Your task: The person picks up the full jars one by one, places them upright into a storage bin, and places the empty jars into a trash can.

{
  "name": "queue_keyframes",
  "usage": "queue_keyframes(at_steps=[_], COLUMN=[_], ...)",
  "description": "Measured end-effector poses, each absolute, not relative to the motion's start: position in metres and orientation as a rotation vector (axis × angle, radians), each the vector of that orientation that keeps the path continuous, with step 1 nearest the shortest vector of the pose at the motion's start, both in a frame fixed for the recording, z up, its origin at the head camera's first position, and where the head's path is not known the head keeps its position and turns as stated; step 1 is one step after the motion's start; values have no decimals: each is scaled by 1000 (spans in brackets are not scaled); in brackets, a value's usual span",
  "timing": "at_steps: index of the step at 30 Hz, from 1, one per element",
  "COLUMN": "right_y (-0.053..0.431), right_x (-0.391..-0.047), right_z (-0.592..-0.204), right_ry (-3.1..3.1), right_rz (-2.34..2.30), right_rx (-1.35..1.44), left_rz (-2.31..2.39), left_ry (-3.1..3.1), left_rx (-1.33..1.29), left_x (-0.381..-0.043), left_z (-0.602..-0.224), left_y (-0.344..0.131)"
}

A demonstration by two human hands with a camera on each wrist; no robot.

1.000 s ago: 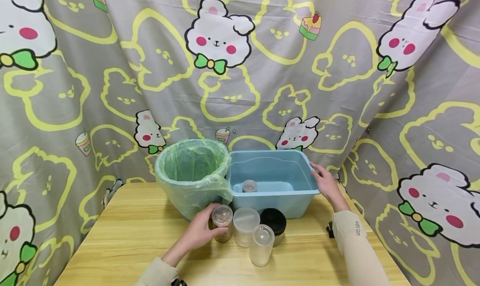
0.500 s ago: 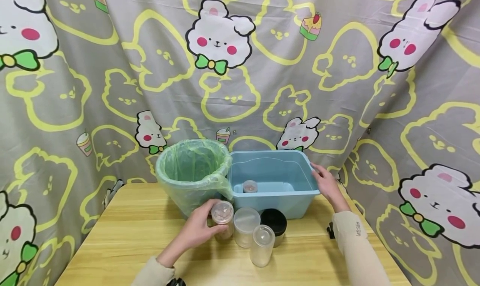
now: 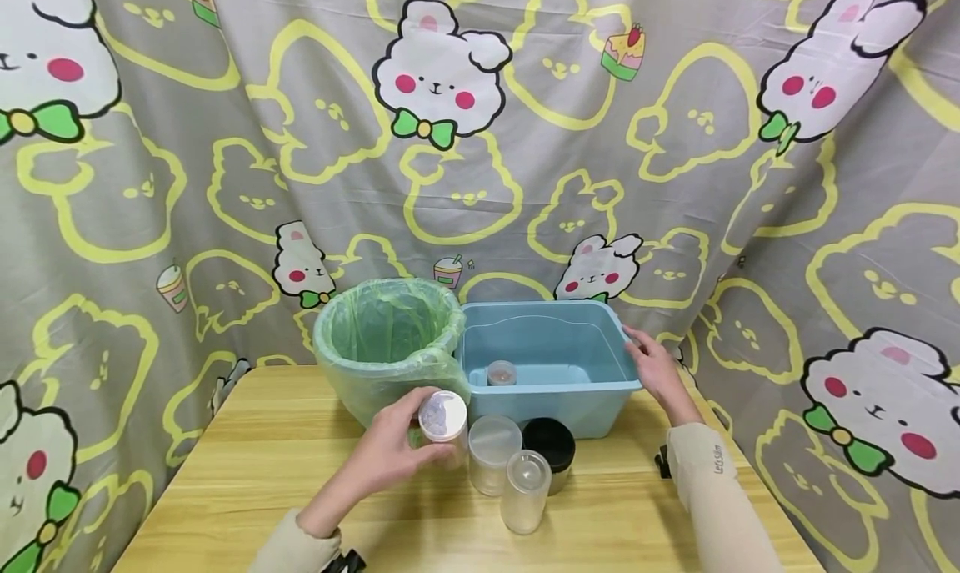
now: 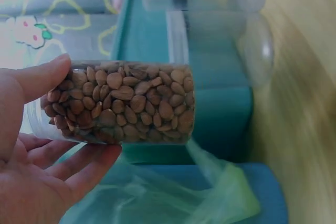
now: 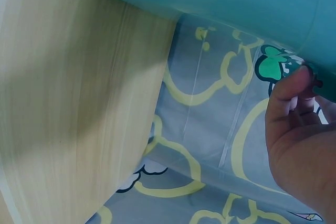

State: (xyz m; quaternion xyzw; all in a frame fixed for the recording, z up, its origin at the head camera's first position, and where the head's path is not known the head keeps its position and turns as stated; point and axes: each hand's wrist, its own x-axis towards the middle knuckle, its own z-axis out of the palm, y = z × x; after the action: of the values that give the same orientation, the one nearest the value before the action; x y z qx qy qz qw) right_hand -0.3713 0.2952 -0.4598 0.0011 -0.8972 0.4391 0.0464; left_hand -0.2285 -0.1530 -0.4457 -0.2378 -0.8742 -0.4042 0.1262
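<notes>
My left hand (image 3: 390, 444) grips a clear jar of brown, almond-like nuts (image 4: 126, 103), thumb on one side and fingers on the other. In the head view the jar stands nearly upright with glare on its lid, in front of the green-lined bin (image 3: 367, 389). The right hand (image 3: 654, 373) holds the right rim of a blue plastic tub (image 3: 540, 408), its fingers bent at the edge in the right wrist view. Inside the tub sits a small lidded container (image 3: 501, 373) with brownish contents.
Right of the held jar stand a wide clear jar (image 3: 493, 469), a black-lidded jar (image 3: 553, 439) and a tall clear jar (image 3: 525, 502). The wooden table (image 3: 247, 473) ends at a patterned curtain (image 3: 465, 206) behind the bin and tub.
My left hand has lifted the jar of nuts from the table and tilted it slightly, bringing glare onto its lid. The right hand stays on the tub's rim.
</notes>
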Motion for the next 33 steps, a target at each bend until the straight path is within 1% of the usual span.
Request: queue_keyframes(at_steps=[17, 33], right_y=[297, 297], right_x=[-372, -372], right_z=[-462, -463], right_ry=[-2719, -2709], right_rz=[1347, 1309], right_rx=[24, 35], left_rz=[-1234, -1304], left_ry=[-2437, -2406], left_rx=[-751, -789], left_x=[-225, -239], left_z=[-404, -384], left_y=[-150, -130])
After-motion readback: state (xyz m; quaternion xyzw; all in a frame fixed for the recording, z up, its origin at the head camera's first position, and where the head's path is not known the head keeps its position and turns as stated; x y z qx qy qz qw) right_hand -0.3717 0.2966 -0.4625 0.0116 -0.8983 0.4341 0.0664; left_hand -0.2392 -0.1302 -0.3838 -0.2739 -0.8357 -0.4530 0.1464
